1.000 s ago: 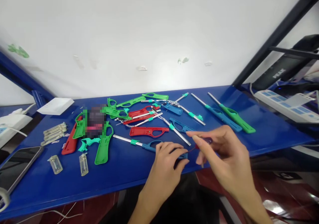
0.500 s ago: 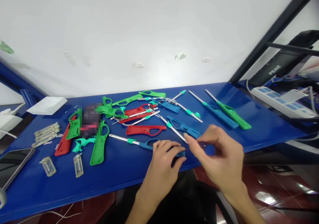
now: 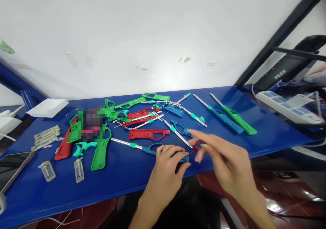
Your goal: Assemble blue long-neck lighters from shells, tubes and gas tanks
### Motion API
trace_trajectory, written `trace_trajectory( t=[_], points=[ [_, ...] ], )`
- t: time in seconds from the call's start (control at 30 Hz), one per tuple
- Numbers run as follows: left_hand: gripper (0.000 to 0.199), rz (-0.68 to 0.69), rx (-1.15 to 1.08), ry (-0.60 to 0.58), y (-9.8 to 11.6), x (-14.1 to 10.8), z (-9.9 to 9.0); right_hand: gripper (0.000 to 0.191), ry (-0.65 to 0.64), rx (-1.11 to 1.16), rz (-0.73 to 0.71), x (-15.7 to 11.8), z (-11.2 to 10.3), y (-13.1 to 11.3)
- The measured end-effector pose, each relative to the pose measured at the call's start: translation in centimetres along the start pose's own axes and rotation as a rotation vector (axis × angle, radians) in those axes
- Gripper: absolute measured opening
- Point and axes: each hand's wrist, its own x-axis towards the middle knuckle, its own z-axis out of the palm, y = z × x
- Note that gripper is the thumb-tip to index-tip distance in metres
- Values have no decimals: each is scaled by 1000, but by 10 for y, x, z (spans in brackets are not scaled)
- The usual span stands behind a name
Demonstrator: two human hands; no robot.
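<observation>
Near the table's front edge, my left hand (image 3: 166, 164) is closed over the handle of a blue long-nosed lighter (image 3: 150, 150), whose metal tube points left. My right hand (image 3: 224, 157) has a small screwdriver (image 3: 198, 145) with a dark purple-red handle between its fingers. Its thin shaft reaches the lighter by my left fingertips; the tip's exact contact is hidden. Just beyond my hands lie a loose metal tube (image 3: 178, 135) with a green collar and a blue half shell (image 3: 179, 127). A red half shell (image 3: 149, 134) sits to their left.
Two whole lighters, one blue (image 3: 221, 117) and one green (image 3: 236, 117), lie at the right. Green shells (image 3: 100, 151), clear fuel tanks (image 3: 79, 170) and a phone (image 3: 15, 168) are on the left. A power strip (image 3: 287, 106) stands beyond the right frame.
My right fingers have shifted and spread around the screwdriver handle, which now shows more. My left hand stays on the blue lighter.
</observation>
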Motion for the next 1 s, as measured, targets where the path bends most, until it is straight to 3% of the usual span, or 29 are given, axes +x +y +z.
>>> trace_trajectory(
  t=[0.2, 0.3, 0.37, 0.43, 0.53, 0.63, 0.7, 0.9, 1.0],
  points=[
    [26, 1, 11, 19, 1, 0, 0, 26, 182, -136, -25, 2, 4, 1],
    [27, 1, 12, 19, 2, 0, -1, 15, 244, -103, 20, 0, 8, 4],
    [27, 2, 11, 16, 2, 0, -1, 19, 269, -33, 74, 0, 12, 4],
    [27, 4, 10, 14, 2, 1, -1, 19, 238, 66, 155, 0, 17, 2],
    [26, 7, 6, 9, 2, 1, -2, 4, 88, 229, 259, 3, 19, -3],
    [24, 7, 2, 4, 3, 1, -2, 23, -48, 347, 282, 4, 13, -7],
    [22, 5, 1, 5, 3, 1, -2, 26, -65, 371, 289, 3, 8, -8],
    [25, 9, 4, 8, 3, 0, -2, 7, 184, 282, 370, 5, 10, -8],
    [24, 14, 5, 5, 3, 0, -1, 29, 298, 283, 397, 7, 20, -9]
  ],
)
